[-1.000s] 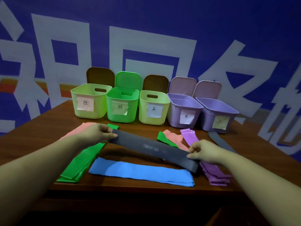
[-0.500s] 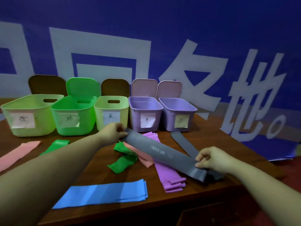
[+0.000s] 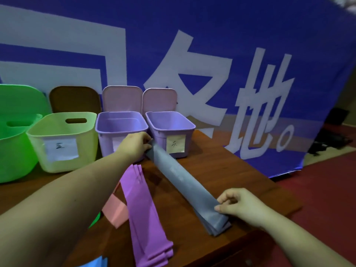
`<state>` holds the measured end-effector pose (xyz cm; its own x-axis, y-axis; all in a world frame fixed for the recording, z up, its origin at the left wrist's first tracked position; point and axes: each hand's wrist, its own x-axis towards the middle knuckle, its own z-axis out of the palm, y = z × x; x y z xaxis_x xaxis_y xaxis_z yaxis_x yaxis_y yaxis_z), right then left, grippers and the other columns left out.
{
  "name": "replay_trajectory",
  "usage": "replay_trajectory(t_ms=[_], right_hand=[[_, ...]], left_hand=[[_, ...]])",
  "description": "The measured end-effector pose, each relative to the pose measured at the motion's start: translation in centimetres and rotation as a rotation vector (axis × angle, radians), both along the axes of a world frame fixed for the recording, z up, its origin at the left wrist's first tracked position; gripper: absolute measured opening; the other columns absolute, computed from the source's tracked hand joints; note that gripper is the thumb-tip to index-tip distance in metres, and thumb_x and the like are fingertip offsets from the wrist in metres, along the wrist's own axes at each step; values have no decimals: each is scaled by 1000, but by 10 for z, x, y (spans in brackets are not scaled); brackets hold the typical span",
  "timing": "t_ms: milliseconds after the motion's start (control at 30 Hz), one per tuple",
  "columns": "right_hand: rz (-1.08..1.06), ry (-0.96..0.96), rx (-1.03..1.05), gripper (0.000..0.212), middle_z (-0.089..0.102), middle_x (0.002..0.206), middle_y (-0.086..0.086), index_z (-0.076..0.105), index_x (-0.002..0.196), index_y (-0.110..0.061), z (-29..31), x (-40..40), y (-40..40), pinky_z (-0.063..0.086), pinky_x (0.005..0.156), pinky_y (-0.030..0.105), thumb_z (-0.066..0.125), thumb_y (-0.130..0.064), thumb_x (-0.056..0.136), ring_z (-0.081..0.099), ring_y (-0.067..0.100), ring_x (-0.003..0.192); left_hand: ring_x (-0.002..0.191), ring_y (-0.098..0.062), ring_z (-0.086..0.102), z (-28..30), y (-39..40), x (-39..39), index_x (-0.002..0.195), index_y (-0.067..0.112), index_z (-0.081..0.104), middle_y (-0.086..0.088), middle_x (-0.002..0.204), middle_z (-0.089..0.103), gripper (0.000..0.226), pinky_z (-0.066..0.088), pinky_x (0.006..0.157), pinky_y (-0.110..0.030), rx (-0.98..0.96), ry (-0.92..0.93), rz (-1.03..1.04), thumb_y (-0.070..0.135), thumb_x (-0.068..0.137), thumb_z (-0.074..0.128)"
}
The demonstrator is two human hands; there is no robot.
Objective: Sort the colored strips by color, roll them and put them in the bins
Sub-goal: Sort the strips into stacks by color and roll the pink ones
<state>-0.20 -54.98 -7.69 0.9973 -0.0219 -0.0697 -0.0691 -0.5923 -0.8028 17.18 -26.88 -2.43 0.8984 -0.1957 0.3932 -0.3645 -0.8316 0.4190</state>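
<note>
Carried over to the worktop's right edge and laid on the grey stack point(image 3: 215, 222): grey strip point(image 3: 179, 176), ends pinched by left grip point(image 3: 134, 145) and right grip point(image 3: 237, 205), sorting continuing, rolling not begun.

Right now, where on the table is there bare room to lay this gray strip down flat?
Bare wood lies right of the gray strip, toward the table edge beyond the rightmost purple bin. A narrower gap separates it from the purple strips. Left of those is crowded by the pink strip.
</note>
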Motion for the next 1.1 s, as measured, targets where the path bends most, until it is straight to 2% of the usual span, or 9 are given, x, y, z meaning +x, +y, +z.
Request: replay_trajectory(t_ms=[67, 167, 300, 400, 500, 600, 767, 900, 1100], right_hand=[[-10, -18, -71, 14, 66, 86, -8, 68, 72, -23, -12, 4, -6, 39, 70, 5, 82, -19, 71, 59, 1, 81], [2, -24, -137, 19, 54, 120, -15, 69, 78, -35, -28, 7, -16, 31, 97, 15, 83, -29, 68, 47, 1, 117], [22, 1, -73, 52, 40, 132, -20, 50, 117, -49, -30, 3, -18, 25, 101, 14, 77, -32, 76, 33, -3, 126], [68, 15, -103, 53, 33, 141, -22, 46, 119, -56, -30, 4, -17, 19, 109, 21, 73, -33, 80, 20, -2, 135], [90, 45, -112, 42, 28, 146, -23, 51, 113, -61, -32, 7, -18, 12, 117, 32, 69, -37, 83, 9, -1, 141], [93, 74, -118, 32, 26, 149, -24, 55, 104, -65, -31, 9, -17, 8, 119, 38, 67, -44, 82, 5, 0, 142], [60, 116, -106, 38, 26, 152, -17, 59, 107, -56, -21, 5, -6, 12, 118, 38, 74, -38, 78, 7, 7, 145], [28, 186, -195, 40, 32, 151, -5, 60, 121, -36, -1, 5, 8, 28, 108, 27, 71, -28, 83, 30, 15, 139], [14, -60, -360, 35, 56, 130, -4, 63, 118, -25, 11, -1, 78, 37, 94, 18, 69, -27, 83, 52, 10, 119]], left_hand=[[103, -30, 58, -10, -13, 14, 112, 12, 63, -10, 110, 67, 28, 43, 83, -34, -48, 3, 2, 17, 85, 65], [103, -31, 57, -31, -29, 32, 115, 14, 59, -10, 108, 66, 31, 42, 82, -34, -102, 34, -20, 18, 85, 66], [103, -30, 56, -54, -49, 41, 113, 15, 57, -6, 108, 64, 27, 41, 80, -35, -115, 51, -21, 18, 87, 62], [109, -32, 52, -70, -59, 40, 113, 13, 61, -10, 116, 59, 33, 41, 87, -38, 23, -37, -8, 24, 83, 67], [101, -34, 55, -78, -66, 25, 102, 11, 67, -12, 105, 61, 34, 41, 83, -39, 136, -160, -44, 39, 82, 68], [105, -23, 57, -83, -72, 5, 105, 18, 66, -4, 111, 63, 44, 40, 87, -32, 255, -61, -210, 56, 87, 52], [135, -19, 37, -70, -57, -19, 140, 23, 42, 0, 147, 40, 64, 28, 110, -31, 549, 170, -347, 62, 90, 41], [139, -22, 30, -48, -25, -50, 142, 24, 39, -6, 152, 32, 58, 21, 114, -30, 522, 172, -390, 55, 93, 42], [137, -16, 34, -32, 59, -90, 135, 23, 49, -2, 148, 40, 48, 25, 109, -23, 490, 205, -321, 49, 94, 45]])
